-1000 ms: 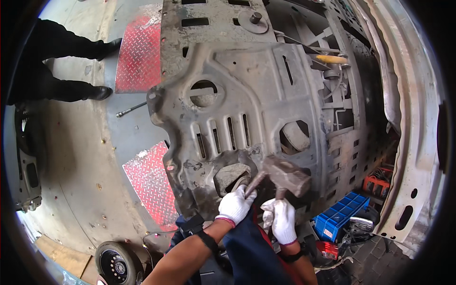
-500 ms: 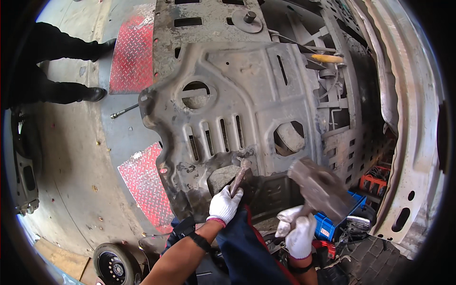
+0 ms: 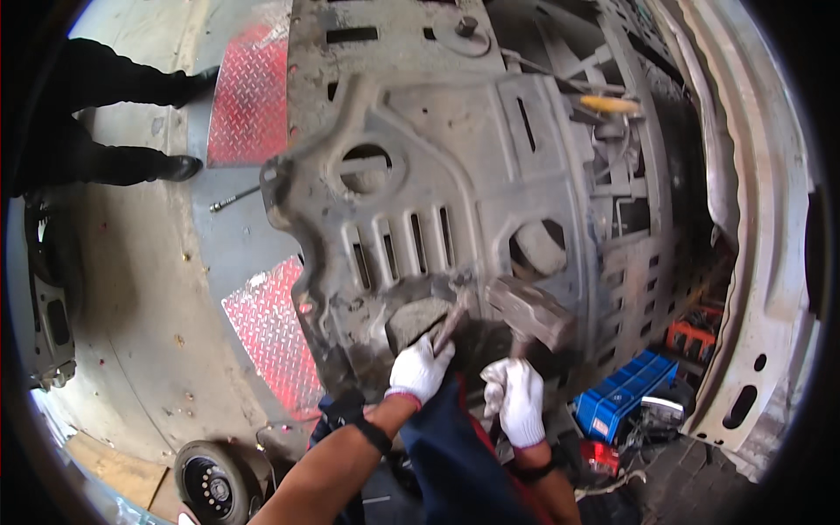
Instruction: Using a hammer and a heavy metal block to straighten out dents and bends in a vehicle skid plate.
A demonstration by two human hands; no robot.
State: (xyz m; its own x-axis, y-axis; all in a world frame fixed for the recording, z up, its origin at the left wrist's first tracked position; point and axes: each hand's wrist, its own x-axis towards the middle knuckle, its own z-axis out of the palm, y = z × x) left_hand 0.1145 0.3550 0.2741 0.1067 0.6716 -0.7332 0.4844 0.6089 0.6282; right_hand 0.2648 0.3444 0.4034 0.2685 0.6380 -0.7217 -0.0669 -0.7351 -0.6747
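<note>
A large dented metal guard plate (image 3: pixel 442 184), dark grey with slots and round holes, lies in front of me. My left hand (image 3: pixel 421 371), in a white knitted glove, is closed around a short rusty metal bar with a thick knobby end (image 3: pixel 456 317). The bar's far end rests against the crumpled near edge of the plate, beside a cut-out. My right hand (image 3: pixel 514 398), gloved too, grips the handle of a sledgehammer. Its heavy brown head (image 3: pixel 530 312) is at the plate's near edge, just right of the bar; whether it touches the plate I cannot tell.
Under the plate is a steel lift platform (image 3: pixel 394 39) with slots. Red tread plates (image 3: pixel 251 96) flank it on the left, where a person's legs (image 3: pixel 131 163) stand. A blue case (image 3: pixel 623 395) lies right; a wheel (image 3: pixel 210 486) lies lower left. A vehicle body panel (image 3: pixel 744 219) runs down the right.
The sledgehammer has swung left and slightly up in the view, toward the bar, with my right hand following. My left hand keeps its hold on the bar at nearly the same spot.
</note>
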